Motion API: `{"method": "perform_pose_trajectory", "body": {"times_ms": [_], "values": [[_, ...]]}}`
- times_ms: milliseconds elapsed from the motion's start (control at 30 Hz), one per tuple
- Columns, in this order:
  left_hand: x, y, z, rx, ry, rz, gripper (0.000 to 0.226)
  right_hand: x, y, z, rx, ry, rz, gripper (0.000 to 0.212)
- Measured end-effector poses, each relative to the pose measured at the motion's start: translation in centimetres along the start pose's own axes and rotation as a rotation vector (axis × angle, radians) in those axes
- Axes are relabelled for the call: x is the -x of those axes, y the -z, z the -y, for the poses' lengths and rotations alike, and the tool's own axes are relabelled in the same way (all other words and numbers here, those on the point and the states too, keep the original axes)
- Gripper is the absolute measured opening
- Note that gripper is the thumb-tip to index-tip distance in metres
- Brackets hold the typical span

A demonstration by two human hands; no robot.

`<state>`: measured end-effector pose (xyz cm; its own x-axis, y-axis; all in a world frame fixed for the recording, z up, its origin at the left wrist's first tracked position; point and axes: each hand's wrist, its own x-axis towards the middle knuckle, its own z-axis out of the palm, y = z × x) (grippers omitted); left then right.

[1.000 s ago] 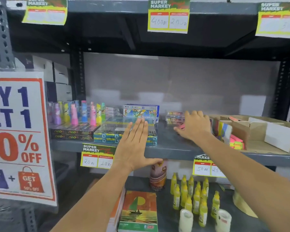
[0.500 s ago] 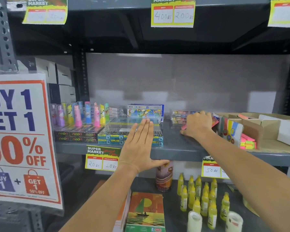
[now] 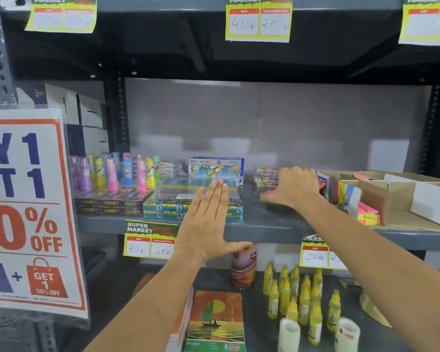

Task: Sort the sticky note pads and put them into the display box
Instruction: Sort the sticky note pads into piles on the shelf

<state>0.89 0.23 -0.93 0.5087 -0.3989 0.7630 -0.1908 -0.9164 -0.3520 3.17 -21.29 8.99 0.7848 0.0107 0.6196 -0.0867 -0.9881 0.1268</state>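
Two hands — left hand [image 3: 208, 219] flat and open, right hand [image 3: 294, 188] curled over a pink pad [image 3: 268, 191] (grip unclear) on the shelf [image 3: 264, 224].

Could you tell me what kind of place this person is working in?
Most likely a stationery aisle in a shop: price tags on the shelf edges, a discount poster, and glue bottles on the metal shelf.

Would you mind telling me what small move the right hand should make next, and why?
Probably lift the pink pad and carry it right to the display box. The right hand is curled over it on the shelf, and neon pads already sit in that box.
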Motion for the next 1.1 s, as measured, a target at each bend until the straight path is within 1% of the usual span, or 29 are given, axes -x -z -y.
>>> {"method": "perform_pose_trajectory", "body": {"times_ms": [133,267,333,400,500,567,767,933,1033,1100], "values": [[-0.1,0.1,0.0,0.001,-0.003,0.004,0.125,1.8,1.2,0.6,-0.182,-0.072,-0.014,0.065],[0.0,0.1,0.0,0.014,-0.004,-0.013,0.125,4.3,1.4,1.4,-0.311,-0.125,-0.019,0.064],[0.0,0.2,-0.1,0.017,-0.006,-0.014,0.125,5.3,1.0,1.9,-0.351,-0.147,0.007,0.060],[0.0,0.2,0.0,0.015,-0.008,-0.007,0.125,6.3,0.6,2.4,-0.377,-0.145,0.022,0.059],[0.0,0.1,0.0,0.012,-0.006,-0.004,0.125,7.3,0.7,2.5,-0.439,-0.112,0.024,0.065],[0.0,0.0,0.0,0.016,-0.005,-0.008,0.125,7.8,0.9,2.5,-0.451,-0.099,0.022,0.066],[0.0,-0.1,0.0,0.030,-0.004,0.003,0.124,8.4,1.0,2.7,-0.464,-0.083,-0.011,0.061],[0.0,-0.1,-0.1,0.029,-0.003,0.002,0.124,8.5,0.9,2.7,-0.433,-0.050,-0.020,0.064],[0.0,-0.1,-0.1,0.037,-0.001,0.003,0.123,7.9,1.3,1.6,-0.386,-0.083,-0.047,0.071],[0.0,0.0,-0.1,0.041,0.003,0.006,0.122,7.0,1.6,0.3,-0.316,-0.142,-0.132,0.071]]}}
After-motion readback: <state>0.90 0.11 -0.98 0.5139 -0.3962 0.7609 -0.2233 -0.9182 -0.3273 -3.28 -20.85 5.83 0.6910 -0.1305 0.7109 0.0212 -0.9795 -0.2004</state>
